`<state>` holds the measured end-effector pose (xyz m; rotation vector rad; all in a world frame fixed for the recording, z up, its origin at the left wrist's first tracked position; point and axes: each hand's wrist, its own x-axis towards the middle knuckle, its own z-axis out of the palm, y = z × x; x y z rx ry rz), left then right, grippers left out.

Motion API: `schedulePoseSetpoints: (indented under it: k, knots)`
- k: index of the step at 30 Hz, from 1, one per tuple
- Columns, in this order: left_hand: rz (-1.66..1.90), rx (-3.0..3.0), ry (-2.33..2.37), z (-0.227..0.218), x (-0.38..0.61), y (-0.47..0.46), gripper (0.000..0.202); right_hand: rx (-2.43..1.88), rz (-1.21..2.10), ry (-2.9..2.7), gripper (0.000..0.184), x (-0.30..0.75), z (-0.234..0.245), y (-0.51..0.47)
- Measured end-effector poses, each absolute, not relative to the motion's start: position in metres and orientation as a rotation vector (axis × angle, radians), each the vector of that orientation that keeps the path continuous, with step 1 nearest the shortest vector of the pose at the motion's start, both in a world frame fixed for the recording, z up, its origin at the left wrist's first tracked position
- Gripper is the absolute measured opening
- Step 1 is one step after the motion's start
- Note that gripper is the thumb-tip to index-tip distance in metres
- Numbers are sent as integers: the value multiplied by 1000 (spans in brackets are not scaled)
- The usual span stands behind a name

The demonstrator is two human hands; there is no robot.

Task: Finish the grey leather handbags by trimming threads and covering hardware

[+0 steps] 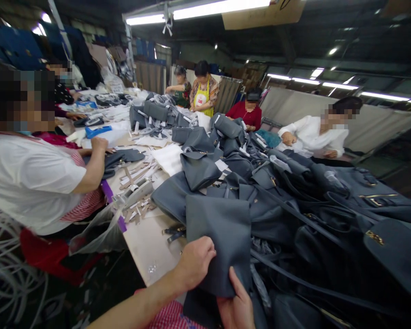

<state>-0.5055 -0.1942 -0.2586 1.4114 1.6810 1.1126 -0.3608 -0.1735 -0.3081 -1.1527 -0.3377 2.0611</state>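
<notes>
A dark grey leather-like bag lies in front of me, its smooth flat side facing up. My right hand grips its lower edge, thumb on top and the other fingers underneath. Over the bag's left side, my left hand is closed with the fingertips pinched together. Whatever those fingertips may hold is too small or hidden to make out. Under and beyond this bag are more grey bags, piled up. Short straps with buckles stick out to the left of it.
Grey bags with straps and gold hardware heap up on the right. Paper and card strips litter the table at left. A co-worker in a white shirt handles grey pieces there. Several other people work around the table's far side.
</notes>
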Motion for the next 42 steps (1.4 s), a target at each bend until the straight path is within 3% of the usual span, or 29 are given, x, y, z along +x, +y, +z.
schedulePoseSetpoints:
  k: [4,6,9,13,16,20,24,28,32,34,36,38,42]
  knots:
    - [709,1883,1189,-240,-522,-223,21,-1155,2096,-267,34,-364,-299,-174]
    - [586,1902,1424,-245,-542,-240,28,-1121,2094,-215,29,-366,-289,-172]
    - [519,1779,2073,-271,-574,-264,19,-1058,2090,-165,25,-366,-271,-168]
    - [506,1751,2056,-301,-574,-285,84,-984,2152,-107,30,-370,-250,-165]
    - [612,1662,1953,-311,-546,-276,103,-951,2183,-140,33,-378,-240,-160]
    - [848,1599,1967,-311,-526,-238,76,-887,2214,-446,38,-377,-219,-150]
    - [948,1692,1962,-306,-544,-213,66,-1004,2240,-1500,43,-332,-204,-153]
    - [940,1749,1920,-307,-555,-218,64,-1013,2011,-2243,64,-283,-246,-177]
    - [937,1721,1905,-305,-547,-225,62,-970,1581,-2355,40,-281,-295,-191]
    - [894,1713,1914,-298,-547,-224,60,-991,1437,-2438,27,-292,-288,-187]
    - [798,1717,1949,-284,-554,-222,56,-1047,1370,-2460,26,-303,-259,-178]
    - [714,1741,2006,-266,-563,-221,50,-1111,1435,-2367,26,-312,-222,-167]
    - [879,1872,2152,-222,-571,-232,43,-1186,1948,-1903,26,-324,-175,-157]
